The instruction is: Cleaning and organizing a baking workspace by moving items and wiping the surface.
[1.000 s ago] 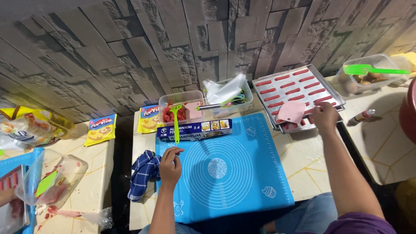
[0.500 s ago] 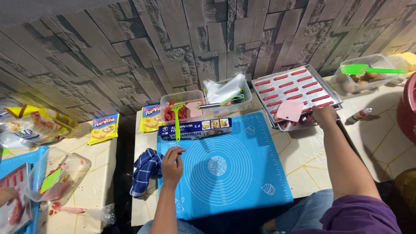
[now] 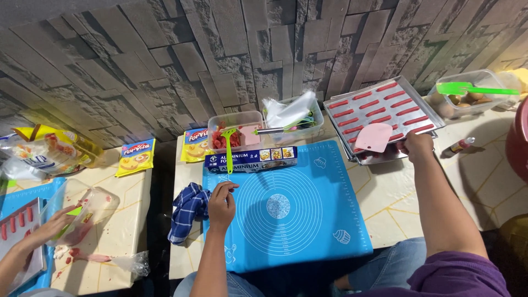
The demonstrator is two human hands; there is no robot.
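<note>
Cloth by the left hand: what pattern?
Cloth: dark blue and white check, clearest in the head view.

A home baking corner set up against a grey stone-pattern wall (image 3: 231, 60). A cream tiled worktop (image 3: 396, 192) carries a blue silicone baking mat (image 3: 297, 203), a metal baking tray (image 3: 385, 110) of piped red strips at its far right corner, clear plastic tubs (image 3: 236, 129) and yellow ingredient packets (image 3: 136, 157).
</note>
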